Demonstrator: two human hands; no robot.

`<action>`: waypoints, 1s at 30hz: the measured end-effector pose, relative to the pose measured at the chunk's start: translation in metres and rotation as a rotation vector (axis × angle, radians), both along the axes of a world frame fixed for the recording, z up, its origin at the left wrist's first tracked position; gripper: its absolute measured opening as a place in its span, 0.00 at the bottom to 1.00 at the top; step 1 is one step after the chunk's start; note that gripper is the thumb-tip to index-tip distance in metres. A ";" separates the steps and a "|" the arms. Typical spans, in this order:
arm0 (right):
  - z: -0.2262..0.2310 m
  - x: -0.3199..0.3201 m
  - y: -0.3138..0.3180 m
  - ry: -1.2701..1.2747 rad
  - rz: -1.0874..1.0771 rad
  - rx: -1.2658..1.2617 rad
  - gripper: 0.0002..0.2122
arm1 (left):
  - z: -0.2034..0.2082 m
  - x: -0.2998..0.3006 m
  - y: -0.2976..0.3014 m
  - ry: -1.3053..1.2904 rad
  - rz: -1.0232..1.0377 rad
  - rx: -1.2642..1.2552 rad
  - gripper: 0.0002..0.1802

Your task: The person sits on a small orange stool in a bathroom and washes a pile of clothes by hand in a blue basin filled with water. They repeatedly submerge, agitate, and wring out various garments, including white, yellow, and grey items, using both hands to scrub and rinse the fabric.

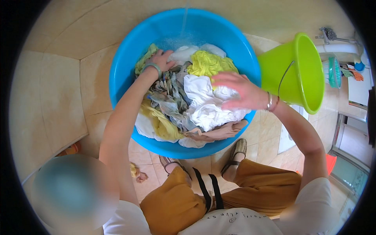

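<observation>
Evidently, the round blue plastic tub (141, 35) sits where it catches the water stream (184, 21) at its far edge. Your left hand (158, 62) lies spread, unclenched, on the heaped laundry (168, 102) toward the tub's far-left rim, perhaps steadying it. Your right hand (243, 92) gapes empty over crumpled white fabric (201, 107) near the right rim; contact I can't tell. Bunched yellow cloth (209, 62) adjoins limp, twisted, grey patterned folds.
</observation>
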State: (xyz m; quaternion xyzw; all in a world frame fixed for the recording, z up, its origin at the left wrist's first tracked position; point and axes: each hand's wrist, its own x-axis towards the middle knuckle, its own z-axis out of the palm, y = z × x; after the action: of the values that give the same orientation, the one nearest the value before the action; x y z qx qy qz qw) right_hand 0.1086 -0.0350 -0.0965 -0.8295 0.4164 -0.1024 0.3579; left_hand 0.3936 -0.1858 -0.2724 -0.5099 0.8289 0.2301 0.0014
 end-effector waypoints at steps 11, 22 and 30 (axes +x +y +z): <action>0.060 0.019 0.031 -0.498 -0.669 0.400 0.07 | 0.115 -0.026 0.063 0.786 -0.038 0.486 0.19; 0.109 0.032 -0.022 -0.575 -0.730 -0.199 0.09 | 0.181 -0.023 0.073 1.675 0.144 1.439 0.32; 0.075 -0.014 -0.044 -0.894 -0.919 -0.001 0.10 | 0.166 0.026 0.061 1.123 0.298 1.085 0.29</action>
State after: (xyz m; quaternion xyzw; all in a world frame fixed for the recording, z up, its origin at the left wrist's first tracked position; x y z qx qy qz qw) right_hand 0.0946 -0.0789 -0.0215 -0.4440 0.5400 -0.5815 0.4161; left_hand 0.4193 -0.1247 -0.1065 -0.3515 0.4010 0.8221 -0.1993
